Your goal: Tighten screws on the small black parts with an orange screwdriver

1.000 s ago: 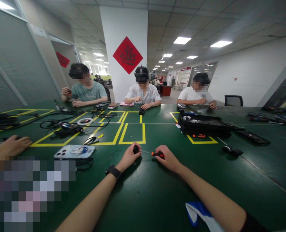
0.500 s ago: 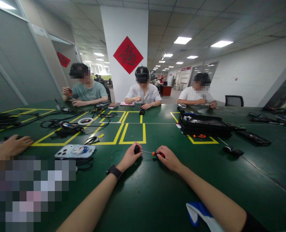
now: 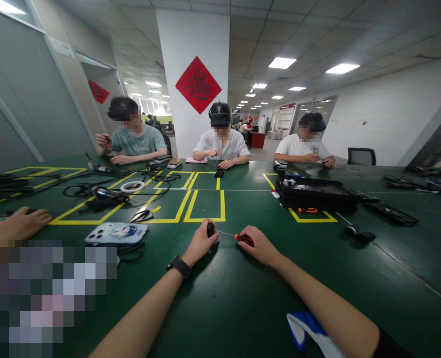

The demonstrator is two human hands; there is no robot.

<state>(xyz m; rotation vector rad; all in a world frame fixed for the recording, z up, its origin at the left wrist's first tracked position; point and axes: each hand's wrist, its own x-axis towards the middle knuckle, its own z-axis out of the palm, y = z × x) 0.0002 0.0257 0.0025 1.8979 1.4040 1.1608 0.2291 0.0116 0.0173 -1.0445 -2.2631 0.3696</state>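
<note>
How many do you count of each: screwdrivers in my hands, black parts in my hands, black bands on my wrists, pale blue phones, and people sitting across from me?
Screwdriver, right hand: 1
Black part, left hand: 1
Black wristband: 1
Pale blue phone: 1
People across from you: 3
Total: 7

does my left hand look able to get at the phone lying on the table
Probably yes: nothing visible stands between the left hand and the phone. It holds a small black part, though, so it would likely need freeing first.
</note>
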